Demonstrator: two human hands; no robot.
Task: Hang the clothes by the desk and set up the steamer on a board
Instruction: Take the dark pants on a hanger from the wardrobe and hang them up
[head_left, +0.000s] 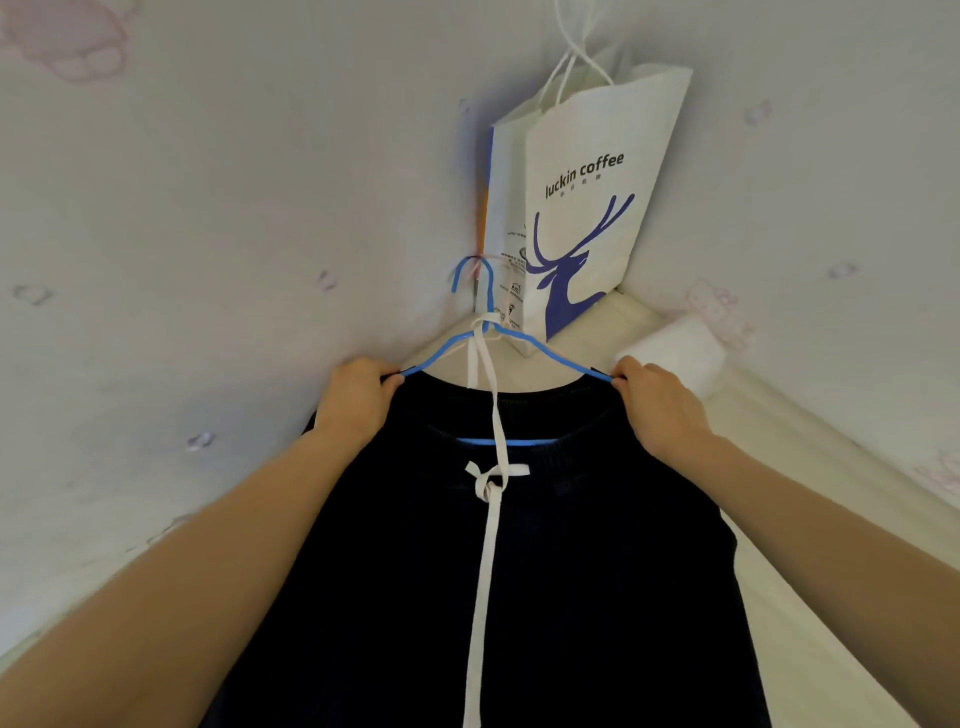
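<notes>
While gripping hanger (493, 332) ends: left hand (358, 395), right hand (657, 400), outstretched.

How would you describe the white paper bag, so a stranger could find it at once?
Look at the corner where the two pale patterned walls meet. There, just above the thin blue wire hanger, a tall white paper bag hangs by white string handles. Only it bears a blue deer and the words "luckin coffee".
</notes>
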